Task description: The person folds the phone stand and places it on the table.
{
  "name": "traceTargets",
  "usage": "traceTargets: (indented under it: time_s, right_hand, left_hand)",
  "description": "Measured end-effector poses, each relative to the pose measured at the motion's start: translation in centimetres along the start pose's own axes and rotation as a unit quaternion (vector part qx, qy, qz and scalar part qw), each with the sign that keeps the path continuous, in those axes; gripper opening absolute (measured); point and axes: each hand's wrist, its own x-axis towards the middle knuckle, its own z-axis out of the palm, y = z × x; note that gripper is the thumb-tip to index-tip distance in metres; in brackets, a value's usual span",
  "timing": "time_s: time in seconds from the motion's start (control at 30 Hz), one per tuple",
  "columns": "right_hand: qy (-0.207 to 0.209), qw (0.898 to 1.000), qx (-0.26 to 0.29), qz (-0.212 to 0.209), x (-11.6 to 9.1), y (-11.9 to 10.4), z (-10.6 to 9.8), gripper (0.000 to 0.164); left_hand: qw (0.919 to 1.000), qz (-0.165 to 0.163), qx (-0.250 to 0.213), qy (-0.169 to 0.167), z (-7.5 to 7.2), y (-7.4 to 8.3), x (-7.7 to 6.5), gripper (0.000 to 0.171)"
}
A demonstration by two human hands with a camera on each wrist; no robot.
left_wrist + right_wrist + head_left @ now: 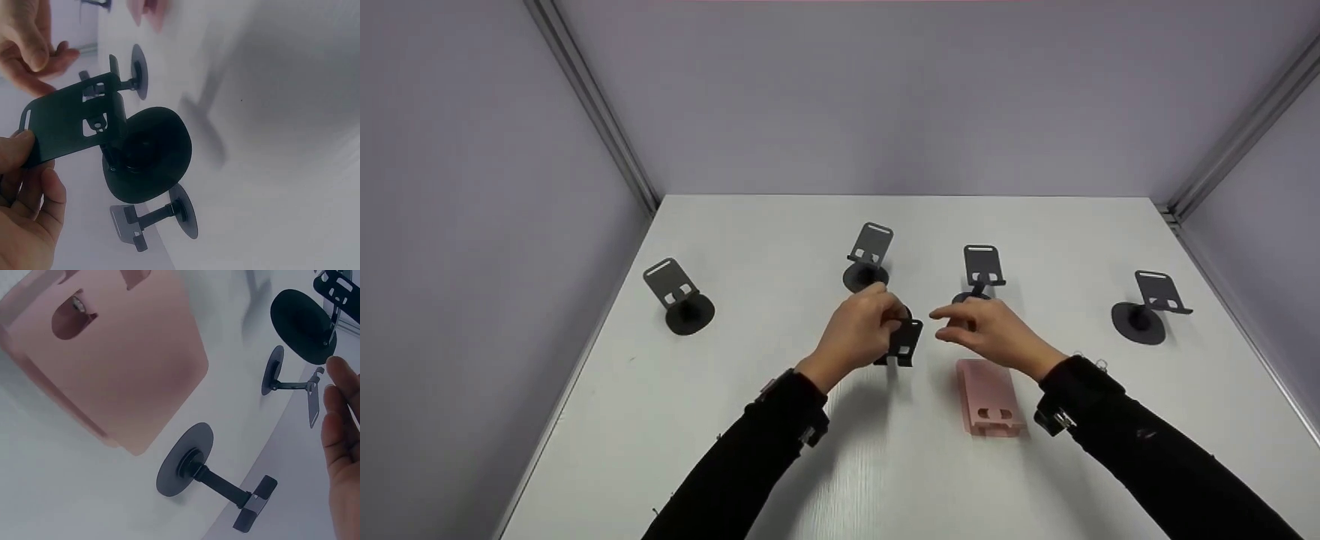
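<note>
My left grip (857,328) pinches this black stand (56,125) by one edge, right grip (996,335) parted and empty, and the dangling base (163,160) could twist it loose!

L hand (856,328) w/ blk stand (907,339)

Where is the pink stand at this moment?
In the head view, the pink stand lies on the white table, right of centre, below and right of the held black stand and left of the right sleeve.

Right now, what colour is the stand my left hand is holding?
The stand is black, or nearly black; it shows best in the left wrist view.
</note>
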Motion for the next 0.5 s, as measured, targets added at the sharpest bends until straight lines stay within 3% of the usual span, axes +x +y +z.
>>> traceTargets:
  time_s: [0.33, 0.5]
  right_hand:
    - [0.032, 0.999, 0.001, -0.031, 0.5, -0.2, 0.5, 0.021]
    - [0.053, 0.996, -0.001, -0.068, 0.5, -0.2, 0.8, 0.013]
  left_hand:
    - [0.9998, 0.02, 0.005, 0.006, 0.9, 0.9, 0.1, 0.009]
    - [0.9996, 0.023, 0.01, 0.013, 1.2, 1.0, 0.1, 0.008]
